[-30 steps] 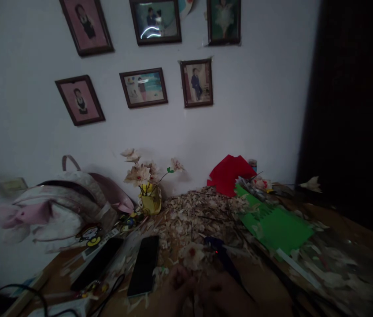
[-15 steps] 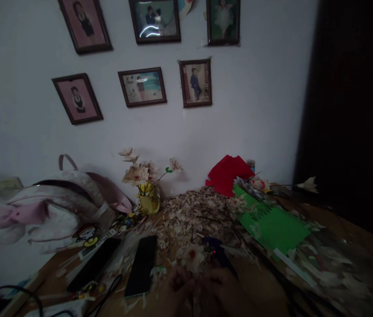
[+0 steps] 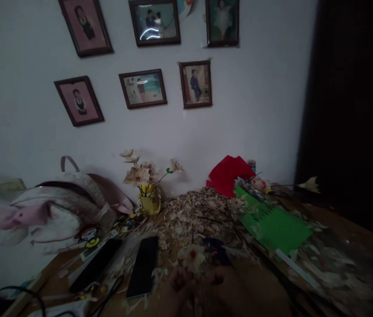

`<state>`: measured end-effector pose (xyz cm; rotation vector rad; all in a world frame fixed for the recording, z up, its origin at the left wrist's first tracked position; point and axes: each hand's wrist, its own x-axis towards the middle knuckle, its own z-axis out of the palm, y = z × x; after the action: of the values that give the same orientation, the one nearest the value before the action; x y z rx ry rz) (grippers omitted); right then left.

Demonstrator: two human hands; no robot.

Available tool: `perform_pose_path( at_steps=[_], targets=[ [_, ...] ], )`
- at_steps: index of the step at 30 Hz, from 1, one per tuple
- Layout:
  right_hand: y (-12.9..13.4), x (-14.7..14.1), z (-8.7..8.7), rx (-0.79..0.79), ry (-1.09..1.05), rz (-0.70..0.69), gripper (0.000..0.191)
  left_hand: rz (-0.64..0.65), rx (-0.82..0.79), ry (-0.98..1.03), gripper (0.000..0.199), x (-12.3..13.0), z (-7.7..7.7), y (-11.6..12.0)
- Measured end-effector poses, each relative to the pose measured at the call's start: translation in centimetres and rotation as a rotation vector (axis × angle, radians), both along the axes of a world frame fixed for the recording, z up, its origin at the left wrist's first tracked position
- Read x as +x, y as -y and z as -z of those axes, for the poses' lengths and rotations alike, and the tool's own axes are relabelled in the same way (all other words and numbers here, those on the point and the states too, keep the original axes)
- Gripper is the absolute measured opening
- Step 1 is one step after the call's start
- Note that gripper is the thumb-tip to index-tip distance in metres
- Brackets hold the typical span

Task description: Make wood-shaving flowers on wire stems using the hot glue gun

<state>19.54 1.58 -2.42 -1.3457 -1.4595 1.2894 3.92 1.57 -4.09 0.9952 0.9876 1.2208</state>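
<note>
Pale petalled flower (image 3: 193, 258) with a red centre stands at bottom centre of the frame, just above the dim left hand (image 3: 181, 284) and right hand (image 3: 221, 288) (too dark to tell whether they grip it); a steady, close hold would suit such fragile petals.

Bare left hand (image 3: 181, 286), bare right hand (image 3: 222, 290), both dim, shadowed, softly blurred

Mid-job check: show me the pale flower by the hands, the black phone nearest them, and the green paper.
pale flower (image 3: 193, 258), head view, on its petals
black phone (image 3: 143, 267), head view, on the middle of its screen
green paper (image 3: 274, 229), head view, on its middle
</note>
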Motion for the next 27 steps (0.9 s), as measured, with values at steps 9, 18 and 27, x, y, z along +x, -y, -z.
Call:
perform_pose_path(
  at_steps=[9, 18, 27],
  targets=[
    [0.1, 0.3, 0.7, 0.048, -0.039, -0.04, 0.027, -0.038, 0.018, -0.005, 0.044, 0.2, -0.2, 0.3],
    [-0.4, 0.1, 0.4, 0.015, -0.026, 0.022, 0.005, 0.008, 0.002, -0.035, 0.044, -0.1, -0.4, 0.1],
    [0.3, 0.5, -0.3, 0.026, -0.088, -0.011, 0.021, -0.017, -0.023, 0.071, 0.041, 0.6, -0.5, 0.6]
  ],
)
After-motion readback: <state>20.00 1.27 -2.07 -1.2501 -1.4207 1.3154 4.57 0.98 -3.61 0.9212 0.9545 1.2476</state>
